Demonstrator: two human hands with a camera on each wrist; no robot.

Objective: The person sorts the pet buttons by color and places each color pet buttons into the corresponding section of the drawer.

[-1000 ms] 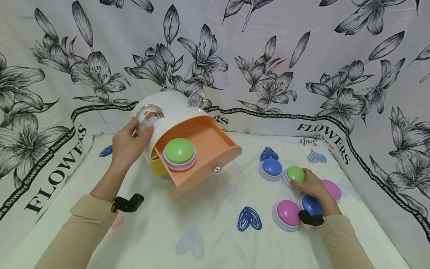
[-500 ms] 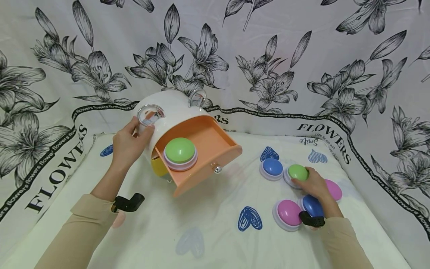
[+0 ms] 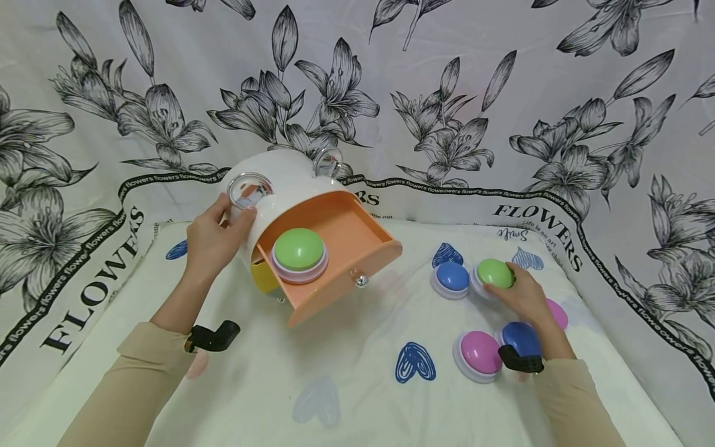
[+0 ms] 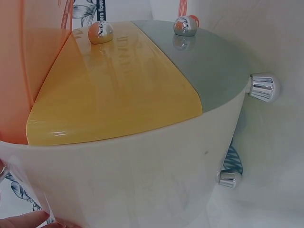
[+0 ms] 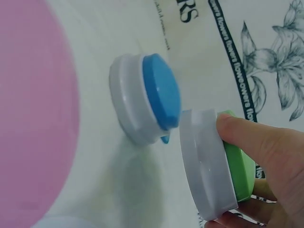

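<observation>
My left hand (image 3: 218,239) grips the white rounded drawer box (image 3: 285,164) near its left clear ring-shaped ear, holding the box tilted. An orange drawer (image 3: 346,230) is pulled out of it, and a green-topped push button (image 3: 298,249) with a pale base lies inside. In the left wrist view a yellow drawer (image 4: 118,95) and a grey-green drawer (image 4: 199,61) are closed. At the right, my right hand (image 3: 530,295) grips another green-topped push button (image 5: 209,164), thumb on its near side. It appears raised off the cloth beside a blue-topped button (image 3: 452,277).
Around my right forearm lie a pink-topped button (image 3: 480,352), another blue-topped button (image 3: 519,335) and a further pink one (image 3: 557,313), partly hidden. The pale cloth (image 3: 363,385) has printed hearts. A floral curtain (image 3: 436,37) hangs behind.
My right hand has moved slightly up with the green-topped button, which appears lifted from the cloth. The left hand, the drawer box and the other buttons look unmoved.
</observation>
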